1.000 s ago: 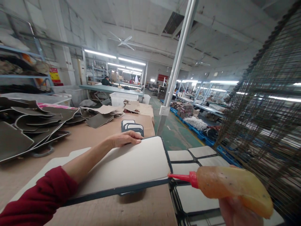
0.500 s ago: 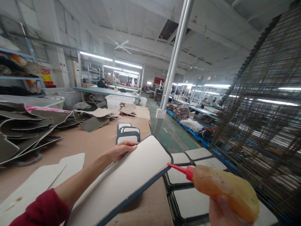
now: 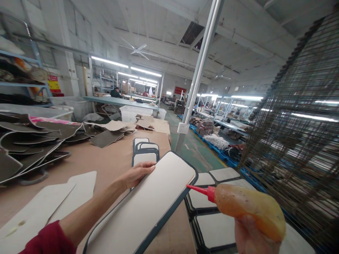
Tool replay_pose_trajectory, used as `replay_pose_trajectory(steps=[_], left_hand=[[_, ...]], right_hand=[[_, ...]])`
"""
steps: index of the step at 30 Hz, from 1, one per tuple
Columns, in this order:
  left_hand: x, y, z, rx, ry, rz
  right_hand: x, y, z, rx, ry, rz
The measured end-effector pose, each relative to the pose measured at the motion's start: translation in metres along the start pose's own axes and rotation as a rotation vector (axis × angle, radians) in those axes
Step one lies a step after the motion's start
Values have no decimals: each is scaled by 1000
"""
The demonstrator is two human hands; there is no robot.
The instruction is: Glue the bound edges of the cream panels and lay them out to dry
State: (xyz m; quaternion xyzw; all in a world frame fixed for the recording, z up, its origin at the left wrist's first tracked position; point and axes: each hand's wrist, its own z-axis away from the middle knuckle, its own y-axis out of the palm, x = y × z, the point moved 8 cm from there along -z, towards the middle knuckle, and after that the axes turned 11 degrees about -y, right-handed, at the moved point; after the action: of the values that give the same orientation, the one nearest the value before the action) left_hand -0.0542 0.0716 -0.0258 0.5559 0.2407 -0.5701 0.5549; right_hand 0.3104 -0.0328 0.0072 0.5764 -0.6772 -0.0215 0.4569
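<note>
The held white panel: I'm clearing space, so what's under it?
Brown tabletop shows past the lower-right edge of the white panel; whatever lies directly beneath is covered and can't be seen.

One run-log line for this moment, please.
left hand: gripping white panel by its edge | right hand: holding amber bottle | red nozzle: tip at panel edge, near corner | other panels: on table
</note>
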Motion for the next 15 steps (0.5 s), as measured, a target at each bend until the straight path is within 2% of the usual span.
replay_pose_trajectory(steps=[4, 9, 13, 15], left_hand=[[-3, -1, 2, -4, 8, 0], [-5, -5, 5, -17, 7, -15], [-7, -11, 7, -43, -4, -12], [-8, -13, 9, -45, -8, -20]], right_hand=[[-6, 1, 0, 50, -11, 38], [-8, 13, 2, 134, -18, 49], [-9, 18, 2, 118, 16, 61], [-8, 24, 2, 153, 6, 68]])
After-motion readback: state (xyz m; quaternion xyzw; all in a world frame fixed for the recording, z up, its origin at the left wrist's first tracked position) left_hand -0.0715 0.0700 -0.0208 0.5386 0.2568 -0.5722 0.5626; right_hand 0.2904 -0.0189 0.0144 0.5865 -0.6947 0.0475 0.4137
